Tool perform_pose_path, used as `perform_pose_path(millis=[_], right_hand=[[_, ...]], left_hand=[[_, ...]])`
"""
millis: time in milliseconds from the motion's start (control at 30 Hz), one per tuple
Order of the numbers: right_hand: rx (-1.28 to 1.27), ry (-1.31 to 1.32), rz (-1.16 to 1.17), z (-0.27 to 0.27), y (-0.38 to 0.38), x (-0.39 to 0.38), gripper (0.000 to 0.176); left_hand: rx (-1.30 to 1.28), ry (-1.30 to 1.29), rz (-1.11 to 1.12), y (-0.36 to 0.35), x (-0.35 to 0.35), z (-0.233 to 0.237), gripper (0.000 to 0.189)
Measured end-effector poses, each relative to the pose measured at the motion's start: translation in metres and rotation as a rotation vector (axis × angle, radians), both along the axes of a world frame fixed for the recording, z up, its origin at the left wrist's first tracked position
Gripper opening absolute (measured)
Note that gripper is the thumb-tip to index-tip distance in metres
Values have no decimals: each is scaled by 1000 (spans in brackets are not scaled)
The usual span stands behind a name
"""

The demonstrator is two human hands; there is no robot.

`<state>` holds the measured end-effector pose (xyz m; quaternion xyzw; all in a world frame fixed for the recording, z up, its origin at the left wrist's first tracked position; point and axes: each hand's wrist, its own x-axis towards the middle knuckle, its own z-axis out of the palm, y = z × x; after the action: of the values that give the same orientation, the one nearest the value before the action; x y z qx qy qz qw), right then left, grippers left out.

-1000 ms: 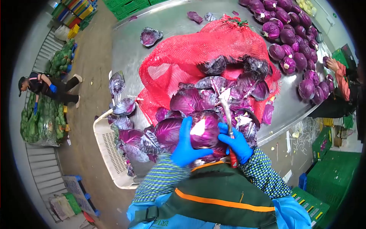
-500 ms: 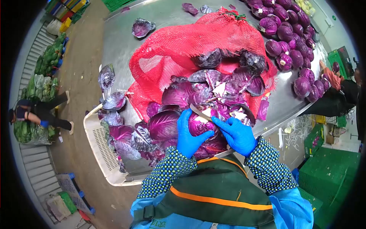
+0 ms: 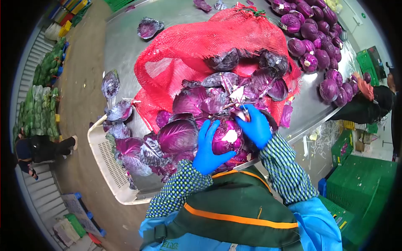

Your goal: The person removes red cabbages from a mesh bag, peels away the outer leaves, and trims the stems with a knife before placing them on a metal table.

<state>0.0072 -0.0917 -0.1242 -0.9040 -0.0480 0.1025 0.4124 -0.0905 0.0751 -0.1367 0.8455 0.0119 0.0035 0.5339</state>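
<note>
A trimmed red cabbage with a pale cut stem end sits among loose leaves at the table's near edge. My left hand, in a blue glove, cups its left side, fingers and thumb spread around it. To the upper right of the cabbage is my gloved right hand, its fingers curled around the knife, which is mostly hidden now. Loose purple cabbage leaves lie to the left and behind. Behind them spreads a red mesh bag, its mouth toward me, with dark unpeeled cabbages inside.
A white plastic crate stands at the table's left edge. Many peeled cabbages are heaped on the metal table at the far right. Another person is beyond them; one more walks at left. Green crates stand at right.
My right hand has drawn up and away from the stem end with the knife, whose blade no longer shows clearly. The cabbage's pale cut end now faces up, and my left fingers have spread.
</note>
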Motion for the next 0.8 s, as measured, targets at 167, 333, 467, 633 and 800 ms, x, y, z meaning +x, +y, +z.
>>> perform_pose_path(millis=[167,333,467,633,800], right_hand=[[224,391,-149,-70,-12,47,29],[499,409,-150,11,8,-14,58],[417,840,-93,44,-9,-21,50],[460,462,-130,-47,-44,-42,45],[551,576,-316,19,-29,-53,48]], left_hand=[[-126,-94,-36,23,-4,-18,97],[-25,-81,116,-4,-10,-3,100],[40,-88,102,-17,-12,3,98],[43,-98,93,-17,-10,7,97],[-36,-1,168,-2,-7,1,99]])
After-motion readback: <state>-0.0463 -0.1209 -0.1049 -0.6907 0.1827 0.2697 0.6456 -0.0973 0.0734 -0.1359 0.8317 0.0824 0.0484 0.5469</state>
